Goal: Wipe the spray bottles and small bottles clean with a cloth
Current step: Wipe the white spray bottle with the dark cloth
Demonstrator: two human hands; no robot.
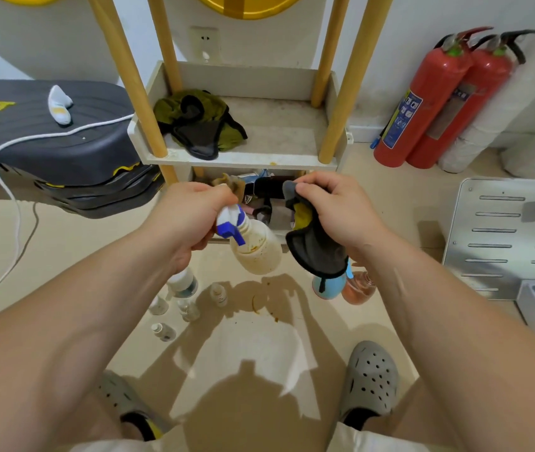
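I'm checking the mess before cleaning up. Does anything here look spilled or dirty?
Yes. The spray bottle that the left hand holds by its head is smeared with brown grime. Brown spots and a ring-shaped stain mark the floor beneath it. The right hand holds the cloth.

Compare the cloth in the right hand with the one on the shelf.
The held cloth hangs pinched from the right hand; the shelf cloth lies crumpled on the shelf. The held cloth is mostly dark grey with a yellow patch; the shelf cloth is largely olive green. Both have dark edging.
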